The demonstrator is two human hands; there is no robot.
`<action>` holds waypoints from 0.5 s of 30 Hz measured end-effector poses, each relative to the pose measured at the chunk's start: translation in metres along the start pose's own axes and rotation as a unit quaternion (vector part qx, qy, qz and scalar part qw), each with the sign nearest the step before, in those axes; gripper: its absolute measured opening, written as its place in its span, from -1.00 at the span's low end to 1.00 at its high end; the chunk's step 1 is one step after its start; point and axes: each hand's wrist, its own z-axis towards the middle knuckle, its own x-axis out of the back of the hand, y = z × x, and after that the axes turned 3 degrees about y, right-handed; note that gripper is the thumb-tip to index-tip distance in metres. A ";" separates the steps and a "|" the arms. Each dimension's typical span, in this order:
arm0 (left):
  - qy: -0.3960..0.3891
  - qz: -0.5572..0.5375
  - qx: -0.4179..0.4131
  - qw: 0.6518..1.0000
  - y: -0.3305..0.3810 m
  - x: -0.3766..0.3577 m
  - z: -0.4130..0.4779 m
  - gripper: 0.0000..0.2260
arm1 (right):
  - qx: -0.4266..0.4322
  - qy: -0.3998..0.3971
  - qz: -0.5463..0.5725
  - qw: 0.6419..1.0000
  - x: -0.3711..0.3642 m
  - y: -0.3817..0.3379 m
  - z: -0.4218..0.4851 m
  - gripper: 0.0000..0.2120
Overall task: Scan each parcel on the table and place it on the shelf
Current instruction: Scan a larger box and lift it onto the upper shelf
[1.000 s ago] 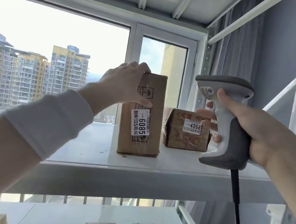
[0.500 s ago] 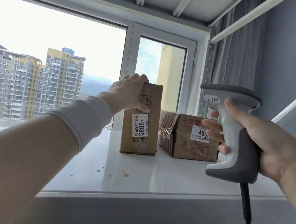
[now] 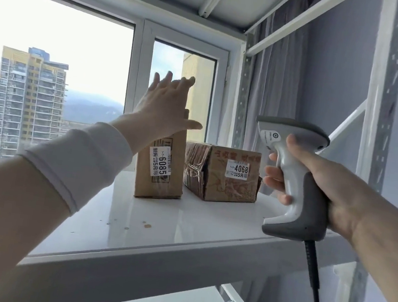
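The parcel labelled 6085 (image 3: pixel 162 179) stands upright on the white shelf (image 3: pixel 180 231), just beside the lower parcel labelled 4068 (image 3: pixel 224 180). My left hand (image 3: pixel 166 104) is up at its top, fingers straight and spread, gripping nothing. My right hand (image 3: pixel 330 178) is wrapped round the grey scanner (image 3: pixel 300 192).

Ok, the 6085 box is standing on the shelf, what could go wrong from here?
1. The tall brown cardboard parcel labelled 6085 stands on its narrow end. The open left hand at its top could brush it and tip it, perhaps onto the squat brown parcel labelled 4068 close beside it.
2. The grey handheld scanner in the right hand trails a black cable past the white shelf edge; it might snag there.
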 end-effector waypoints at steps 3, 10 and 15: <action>0.048 -0.158 -0.031 0.986 0.053 0.018 -0.012 -0.30 | 0.011 0.035 -0.009 0.999 0.015 -0.002 -0.022 -0.58; 0.020 -0.468 -0.073 0.880 0.191 0.015 -0.069 -0.53 | 0.011 0.178 -0.044 0.983 0.093 -0.011 -0.114 -0.75; -0.061 -0.589 -0.105 0.799 0.328 0.032 -0.133 -0.61 | 0.009 0.301 -0.112 0.947 0.178 -0.038 -0.230 -0.75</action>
